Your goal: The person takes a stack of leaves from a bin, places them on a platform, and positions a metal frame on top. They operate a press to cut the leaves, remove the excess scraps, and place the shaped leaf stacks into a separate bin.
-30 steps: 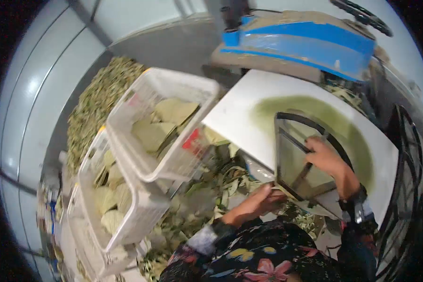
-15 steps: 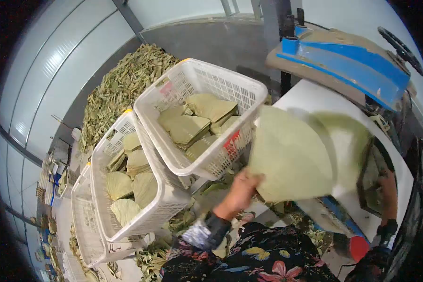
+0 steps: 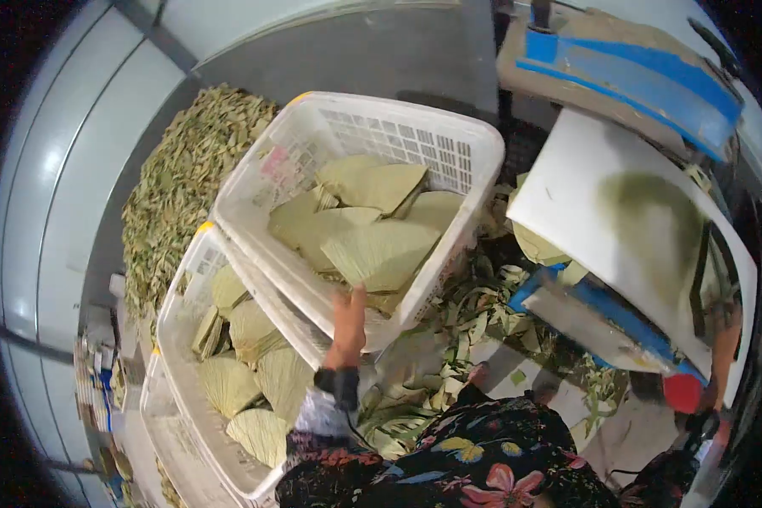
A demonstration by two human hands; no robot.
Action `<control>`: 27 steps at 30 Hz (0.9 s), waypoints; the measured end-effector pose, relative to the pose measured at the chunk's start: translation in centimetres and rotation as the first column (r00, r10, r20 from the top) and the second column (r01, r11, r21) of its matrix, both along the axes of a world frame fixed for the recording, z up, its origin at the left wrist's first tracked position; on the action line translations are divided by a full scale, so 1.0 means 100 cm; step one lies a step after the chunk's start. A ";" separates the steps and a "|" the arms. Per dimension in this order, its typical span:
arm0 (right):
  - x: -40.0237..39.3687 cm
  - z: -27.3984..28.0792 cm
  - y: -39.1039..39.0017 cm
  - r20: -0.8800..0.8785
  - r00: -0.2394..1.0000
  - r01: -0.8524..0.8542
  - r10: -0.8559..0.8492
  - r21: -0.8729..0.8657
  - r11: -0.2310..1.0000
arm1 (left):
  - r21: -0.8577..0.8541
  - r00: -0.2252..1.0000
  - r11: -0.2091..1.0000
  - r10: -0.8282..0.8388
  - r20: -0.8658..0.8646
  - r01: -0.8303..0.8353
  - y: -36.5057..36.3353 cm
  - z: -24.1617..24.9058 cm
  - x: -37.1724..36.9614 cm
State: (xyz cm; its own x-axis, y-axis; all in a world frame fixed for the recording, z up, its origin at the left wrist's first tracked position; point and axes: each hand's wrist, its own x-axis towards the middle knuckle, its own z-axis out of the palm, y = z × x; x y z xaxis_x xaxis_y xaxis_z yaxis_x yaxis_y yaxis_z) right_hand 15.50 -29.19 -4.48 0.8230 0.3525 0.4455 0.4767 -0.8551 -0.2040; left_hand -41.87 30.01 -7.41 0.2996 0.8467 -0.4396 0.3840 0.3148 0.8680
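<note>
My left hand is closed on the narrow end of a pale green fan-shaped leaf. The leaf lies over stacks of similar leaves inside the upper white plastic basket. At the far right, my right hand is dim and blurred beside the white board. It appears to grip a dark-rimmed frame, which tilts along the board's edge. The fingers of that hand are hard to make out.
A second basket with leaf stacks stands lower left, overlapping another basket. A large leaf heap rests against the wall. The blue machine overhangs the board. Leaf scraps cover the floor, and a red round part sits low right.
My left hand has carried the fan-shaped leaf leftward from over the white board into the upper basket. My right hand stays with the dark frame at the far right. The view has shifted.
</note>
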 end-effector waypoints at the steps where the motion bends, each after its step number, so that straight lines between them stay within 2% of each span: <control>1: -0.020 -0.002 -0.007 0.048 0.997 -0.070 0.068 0.027 0.997 | 0.313 0.997 0.947 0.081 -0.001 -0.077 -0.018 -0.004 0.008; 2: -0.038 -0.005 -0.014 0.096 0.987 -0.135 0.130 0.049 0.990 | 0.593 0.988 0.793 0.150 0.031 -0.139 -0.037 -0.002 0.018; 3: -0.045 -0.020 -0.025 -0.095 0.986 -0.124 0.139 0.147 0.981 | 0.587 0.995 0.804 0.099 0.023 -0.094 -0.056 0.013 0.030; 5: -0.148 0.010 0.040 -0.447 0.894 0.180 0.039 0.437 0.881 | 0.525 0.959 0.851 -0.155 0.239 0.007 -0.102 0.050 0.065; 6: -0.153 -0.032 0.027 -0.482 0.873 0.125 -0.077 0.068 0.990 | 0.500 0.927 0.858 -0.274 0.257 0.115 -0.119 0.054 0.080; 7: -0.233 0.052 0.112 -0.446 0.895 0.086 0.032 0.243 0.966 | 0.541 0.845 0.796 -0.467 0.260 0.273 -0.136 0.054 0.094; 8: -0.246 0.004 0.095 -0.608 0.786 0.030 0.111 0.217 0.976 | 0.586 0.715 0.698 -0.646 0.267 0.412 -0.149 0.050 0.111; 9: -0.268 0.017 0.127 -0.159 0.954 -0.212 0.256 0.250 0.945 | 0.632 0.614 0.546 -0.777 0.137 0.550 -0.156 0.042 0.126; 10: -0.293 0.041 0.145 -0.570 0.814 0.030 0.110 0.231 0.972 | 0.673 0.488 0.363 -0.873 0.004 0.645 -0.164 0.033 0.143; 11: -0.309 0.000 0.134 -0.259 0.926 -0.231 0.275 0.187 0.955 | 0.614 0.400 0.325 -0.916 0.016 0.719 -0.178 0.030 0.157; 12: -0.323 -0.001 0.128 -0.309 0.903 -0.226 0.298 0.248 0.942 | 0.554 0.324 0.278 -0.946 0.016 0.785 -0.195 0.029 0.169; 13: -0.341 -0.005 0.115 -0.335 0.915 -0.119 0.226 0.312 0.943 | 0.559 0.203 0.189 -0.978 0.037 0.808 -0.212 0.027 0.179; 14: -0.357 -0.012 0.102 -0.354 0.917 -0.034 0.183 0.388 0.921 | 0.444 0.161 0.136 -0.987 -0.018 0.886 -0.222 0.023 0.183; 15: -0.370 -0.018 0.073 -0.348 0.932 0.044 0.100 0.384 0.922 | 0.322 0.123 0.090 -0.989 -0.082 0.943 -0.239 0.021 0.188; 17: -0.414 -0.033 0.015 -0.315 0.945 0.211 -0.088 0.381 0.900 | 0.294 -0.042 -0.075 -0.992 -0.118 0.953 -0.274 0.018 0.191; 19: -0.461 -0.035 -0.044 -0.415 0.827 0.551 -0.379 0.472 0.688 | 0.287 -0.189 -0.223 -0.972 -0.140 0.932 -0.318 0.018 0.187; 20: -0.486 -0.037 -0.076 -0.477 0.747 0.664 -0.464 0.501 0.555 | 0.292 -0.231 -0.263 -0.963 -0.140 0.919 -0.339 0.009 0.183; 22: -0.541 -0.045 -0.144 -0.596 0.571 0.801 -0.565 0.557 0.221 | 0.236 -0.266 -0.250 -0.963 0.036 0.939 -0.378 -0.011 0.169; 23: -0.568 -0.048 -0.174 -0.646 0.484 0.813 -0.590 0.581 0.031 | 0.215 -0.327 -0.313 -0.944 0.033 0.925 -0.400 -0.006 0.163; 24: -0.597 -0.033 -0.195 -0.639 0.389 0.833 -0.664 0.552 -0.044 | 0.218 -0.373 -0.358 -0.927 0.030 0.908 -0.423 -0.001 0.154; 25: -0.629 -0.061 -0.229 -0.666 0.296 0.818 -0.685 0.547 -0.178 | 0.190 -0.438 -0.430 -0.899 0.003 0.883 -0.443 0.001 0.146; 26: -0.664 -0.082 -0.263 -0.677 0.273 0.777 -0.684 0.574 -0.259 | 0.163 -0.496 -0.492 -0.868 -0.021 0.855 -0.463 0.000 0.138; 27: -0.690 -0.085 -0.288 -0.699 0.310 0.615 -0.645 0.664 -0.425 | 0.087 -0.539 -0.541 -0.841 -0.047 0.837 -0.473 -0.013 0.135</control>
State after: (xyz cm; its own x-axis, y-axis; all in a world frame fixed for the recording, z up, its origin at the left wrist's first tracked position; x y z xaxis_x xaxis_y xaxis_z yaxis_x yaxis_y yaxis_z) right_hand -53.47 -58.01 -12.99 0.1486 -0.9634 -0.2232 -0.2306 0.1857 -0.9552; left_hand -28.36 -17.31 -8.69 0.5903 -0.7134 -0.3776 -0.0290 -0.4863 0.8733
